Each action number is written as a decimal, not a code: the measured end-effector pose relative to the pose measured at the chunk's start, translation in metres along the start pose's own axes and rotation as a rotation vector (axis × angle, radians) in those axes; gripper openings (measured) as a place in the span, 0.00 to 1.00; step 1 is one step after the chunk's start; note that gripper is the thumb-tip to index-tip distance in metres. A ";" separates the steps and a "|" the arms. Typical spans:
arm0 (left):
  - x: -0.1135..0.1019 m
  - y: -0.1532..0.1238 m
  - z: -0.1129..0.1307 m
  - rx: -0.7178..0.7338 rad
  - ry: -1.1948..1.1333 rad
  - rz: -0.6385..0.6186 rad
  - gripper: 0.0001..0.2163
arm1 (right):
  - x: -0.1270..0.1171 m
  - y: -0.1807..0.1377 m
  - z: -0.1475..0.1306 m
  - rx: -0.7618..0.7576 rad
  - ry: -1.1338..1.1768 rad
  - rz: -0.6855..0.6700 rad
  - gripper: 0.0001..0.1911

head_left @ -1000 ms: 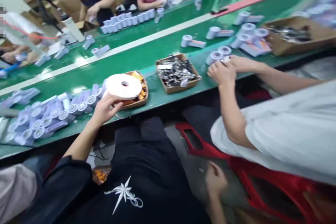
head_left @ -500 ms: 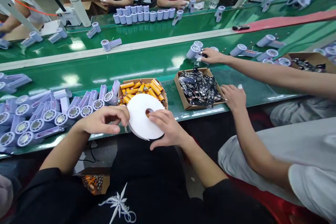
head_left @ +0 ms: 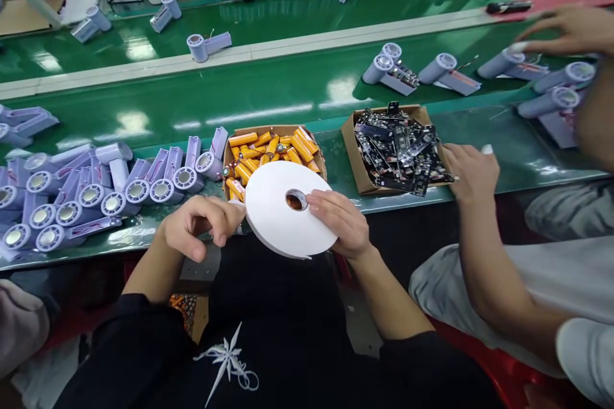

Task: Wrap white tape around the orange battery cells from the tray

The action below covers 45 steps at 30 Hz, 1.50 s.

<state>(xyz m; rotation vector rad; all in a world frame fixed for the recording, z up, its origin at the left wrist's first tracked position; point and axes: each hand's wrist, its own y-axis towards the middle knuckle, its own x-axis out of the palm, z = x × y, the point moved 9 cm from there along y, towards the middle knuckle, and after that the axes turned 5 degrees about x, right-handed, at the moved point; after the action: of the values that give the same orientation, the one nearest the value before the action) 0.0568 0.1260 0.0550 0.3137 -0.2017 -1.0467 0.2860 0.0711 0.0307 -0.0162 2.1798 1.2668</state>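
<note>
A wide roll of white tape [head_left: 273, 204] is held tilted in front of my body, its round core hole facing up. My right hand [head_left: 341, 223] grips it from the right, fingers lying over the flat side near the hole and the thumb hidden beneath. At the roll's left edge is my left hand [head_left: 204, 223], fingers bent and thumb apart, the index fingertip at the rim with a small white bit on it. Partly behind the roll stands a cardboard box [head_left: 322, 160] of orange-wrapped battery cells [head_left: 252, 152].
Many lilac fan-like housings [head_left: 115, 198] crowd the bench at left. A box of black circuit boards [head_left: 396, 147] stands right of the cells, a co-worker's hand [head_left: 472, 172] touching it. Another hand [head_left: 566, 29] reaches over housings on the green belt [head_left: 268, 92].
The view has tilted down and shifted left. My right hand now lies farther right on the roll, and its hole is more exposed. The co-worker's far hand has moved right, leaving housings behind.
</note>
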 end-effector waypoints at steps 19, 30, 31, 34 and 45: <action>0.071 0.009 0.045 0.075 0.737 -0.286 0.26 | 0.035 0.025 0.026 0.534 1.030 -0.403 0.26; 0.079 -0.043 -0.022 0.065 1.237 0.240 0.26 | 0.074 -0.008 0.027 1.066 1.174 -0.138 0.27; 0.079 -0.054 -0.033 0.052 1.257 0.291 0.26 | 0.060 -0.022 0.038 1.062 1.084 0.012 0.24; 0.078 -0.082 -0.072 -0.089 1.286 0.254 0.25 | 0.015 -0.076 0.060 0.959 0.746 0.289 0.20; 0.072 -0.083 -0.104 -0.343 1.508 0.308 0.29 | 0.102 -0.214 0.056 1.124 0.252 -0.477 0.22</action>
<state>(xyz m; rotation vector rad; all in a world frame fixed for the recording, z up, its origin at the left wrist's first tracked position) 0.0568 0.0413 -0.0707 0.6490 1.2321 -0.3192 0.2951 0.0281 -0.2088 -0.2290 2.5853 -0.3079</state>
